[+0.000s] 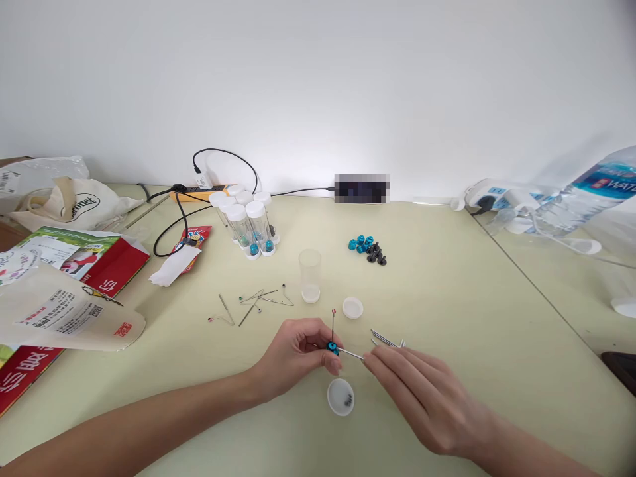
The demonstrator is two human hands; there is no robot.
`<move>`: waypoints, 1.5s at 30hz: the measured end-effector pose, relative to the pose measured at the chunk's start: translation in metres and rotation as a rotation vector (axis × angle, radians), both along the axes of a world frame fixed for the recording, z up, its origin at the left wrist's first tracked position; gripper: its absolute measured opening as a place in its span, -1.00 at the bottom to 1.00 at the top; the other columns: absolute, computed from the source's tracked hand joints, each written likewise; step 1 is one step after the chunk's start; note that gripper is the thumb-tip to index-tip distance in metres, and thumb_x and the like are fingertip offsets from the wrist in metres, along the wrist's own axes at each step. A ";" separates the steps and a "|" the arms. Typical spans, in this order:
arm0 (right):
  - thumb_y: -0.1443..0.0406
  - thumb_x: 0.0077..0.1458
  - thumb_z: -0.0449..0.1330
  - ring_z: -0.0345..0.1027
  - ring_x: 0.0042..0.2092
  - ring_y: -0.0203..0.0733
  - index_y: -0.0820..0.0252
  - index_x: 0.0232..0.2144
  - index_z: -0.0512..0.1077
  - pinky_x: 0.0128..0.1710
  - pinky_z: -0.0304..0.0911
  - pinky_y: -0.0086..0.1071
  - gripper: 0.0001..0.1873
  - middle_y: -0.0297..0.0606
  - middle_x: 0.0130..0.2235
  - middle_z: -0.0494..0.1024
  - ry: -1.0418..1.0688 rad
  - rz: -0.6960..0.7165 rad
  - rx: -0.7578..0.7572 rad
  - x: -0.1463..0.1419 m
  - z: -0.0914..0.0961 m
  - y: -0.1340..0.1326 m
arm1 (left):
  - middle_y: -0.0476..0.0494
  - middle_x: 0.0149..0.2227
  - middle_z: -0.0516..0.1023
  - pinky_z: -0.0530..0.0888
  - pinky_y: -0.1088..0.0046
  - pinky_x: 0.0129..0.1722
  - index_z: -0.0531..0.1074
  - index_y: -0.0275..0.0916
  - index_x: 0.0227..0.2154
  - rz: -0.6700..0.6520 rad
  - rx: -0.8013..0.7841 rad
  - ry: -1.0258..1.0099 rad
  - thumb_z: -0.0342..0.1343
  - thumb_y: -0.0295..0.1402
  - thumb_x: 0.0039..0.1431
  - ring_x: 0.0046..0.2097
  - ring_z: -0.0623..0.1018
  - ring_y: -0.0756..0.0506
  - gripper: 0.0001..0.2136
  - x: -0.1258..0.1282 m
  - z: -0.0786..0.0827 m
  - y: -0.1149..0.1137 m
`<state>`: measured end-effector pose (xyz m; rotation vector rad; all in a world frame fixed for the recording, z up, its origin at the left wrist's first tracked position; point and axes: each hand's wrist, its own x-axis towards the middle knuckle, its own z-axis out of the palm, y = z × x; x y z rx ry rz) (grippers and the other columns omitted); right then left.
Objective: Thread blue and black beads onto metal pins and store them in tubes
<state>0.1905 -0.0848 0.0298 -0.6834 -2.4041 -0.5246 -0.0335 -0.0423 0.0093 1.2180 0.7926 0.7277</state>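
Note:
My left hand [301, 351] is closed in a pinch on a small blue nut [332, 348] threaded on a thin bent metal pin [334, 324] with a red tip. My right hand [422, 391] pinches the other end of that pin [352, 354] with its fingertips. Just below the hands lies a white cap [340, 397] with small dark pieces in it. Several more pins [385, 340] lie beside my right fingers. An open clear vial [310, 275] and its white lid [352, 307] stand just beyond the hands.
Blue and black nuts [368, 248] are piled mid-table. Capped vials [247, 222] stand at the back beside a power strip and cables [199, 192]. Loose pins [258, 301] lie left of centre. Bags and packets [64, 278] crowd the left; a water bottle [591, 192] lies right.

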 end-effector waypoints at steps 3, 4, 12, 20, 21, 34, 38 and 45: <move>0.48 0.19 -0.06 0.52 -0.24 -0.07 0.35 -0.20 0.47 -0.31 0.46 -0.31 -0.70 -0.05 -0.28 0.61 -0.044 0.026 0.050 0.001 0.000 0.001 | -0.01 -0.52 0.53 0.52 0.43 -0.35 0.49 -0.31 -0.42 -0.013 -0.039 -0.020 0.24 -0.48 -0.05 -0.45 0.57 -0.04 -0.91 0.000 0.001 0.001; 0.48 0.19 -0.05 0.52 -0.23 -0.06 0.34 -0.22 0.48 -0.31 0.47 -0.31 -0.70 -0.06 -0.28 0.61 -0.078 0.037 0.083 0.001 0.000 0.001 | -0.01 -0.52 0.52 0.52 0.43 -0.36 0.49 -0.32 -0.42 -0.022 -0.052 -0.028 0.25 -0.48 -0.05 -0.46 0.57 -0.04 -0.91 0.000 0.001 0.001; 0.50 0.17 -0.06 0.49 -0.22 -0.07 0.35 -0.23 0.45 -0.30 0.43 -0.27 -0.71 -0.07 -0.28 0.59 -0.057 0.065 0.018 -0.001 0.001 0.000 | -0.02 -0.51 0.53 0.53 0.42 -0.36 0.48 -0.31 -0.42 -0.028 -0.045 -0.056 0.23 -0.50 -0.03 -0.45 0.57 -0.04 -0.92 -0.001 -0.001 0.001; 0.42 0.25 -0.06 0.25 -0.53 -0.36 0.18 -0.34 0.37 -0.61 0.14 -0.48 -0.77 -0.33 -0.50 0.40 0.314 -0.166 -0.633 -0.014 -0.009 -0.005 | 0.00 -0.50 0.52 0.53 0.44 -0.34 0.51 -0.29 -0.43 0.025 0.064 -0.013 0.26 -0.51 -0.06 -0.42 0.56 -0.03 -0.91 -0.001 -0.002 0.001; 0.44 0.25 -0.08 0.27 -0.51 -0.35 0.19 -0.31 0.37 -0.59 0.17 -0.47 -0.76 -0.31 -0.47 0.43 0.280 -0.157 -0.570 -0.012 -0.009 -0.005 | 0.00 -0.50 0.52 0.53 0.44 -0.35 0.50 -0.29 -0.43 0.019 0.048 -0.019 0.25 -0.51 -0.06 -0.43 0.57 -0.03 -0.91 -0.001 -0.002 0.001; 0.46 0.12 -0.01 0.49 -0.29 -0.13 0.26 -0.44 0.54 -0.34 0.48 -0.36 -0.69 -0.18 -0.36 0.59 -0.131 0.190 0.205 -0.002 0.009 0.003 | -0.08 -0.48 0.54 0.56 0.45 -0.45 0.50 -0.37 -0.43 -0.093 -0.178 -0.126 0.25 -0.48 -0.03 -0.49 0.59 -0.06 -0.92 -0.002 -0.003 0.003; 0.49 0.10 0.03 0.48 -0.26 -0.10 0.30 -0.36 0.53 -0.35 0.47 -0.33 -0.74 -0.16 -0.36 0.58 -0.086 0.162 0.166 -0.004 0.006 0.001 | -0.05 -0.52 0.54 0.55 0.44 -0.42 0.49 -0.36 -0.45 -0.075 -0.166 -0.150 0.26 -0.52 -0.06 -0.49 0.59 -0.05 -0.92 -0.002 -0.002 0.003; 0.52 0.21 -0.13 0.44 -0.22 -0.14 0.41 -0.16 0.41 -0.35 0.36 -0.35 -0.66 -0.06 -0.29 0.52 0.080 0.049 -0.141 -0.002 0.001 -0.005 | -0.03 -0.54 0.53 0.53 0.44 -0.41 0.50 -0.35 -0.43 -0.051 -0.119 -0.144 0.26 -0.54 -0.07 -0.49 0.57 -0.04 -0.90 -0.001 -0.001 0.004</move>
